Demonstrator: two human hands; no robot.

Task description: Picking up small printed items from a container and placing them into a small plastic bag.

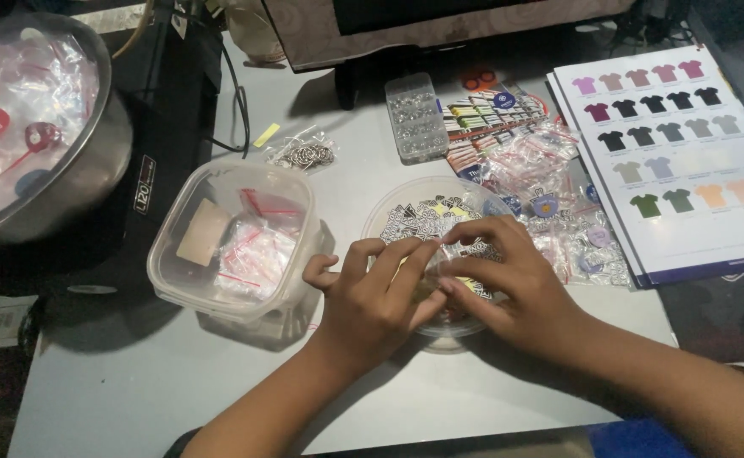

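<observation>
Head view: both hands meet over a shallow round clear plastic dish (389,219) full of small black-and-white printed stickers (423,219), near the middle of the grey table (134,390). Left hand (372,293) has fingers curled, fingertips pinching toward the right hand; something small and clear seems to sit between the 2 hands, cannot tell exactly what. Right hand (508,280) is also partly closed, thumb and fingers pressed together against the left fingertips, lying over the right half of the dish.

Just left of the left hand: a square clear plastic tub (177,254) holding small zip bags with red strips and a tan card. Far left: a round metal bowl (100,161) of clear bags with red and blue round badges. Behind the dish: a clear rectangular compartment box (416,114), a small bag of metal rings (302,154), a pile of small clear bags (550,195). Right: a white printed chart of coloured T-shirt shapes (686,212).
</observation>
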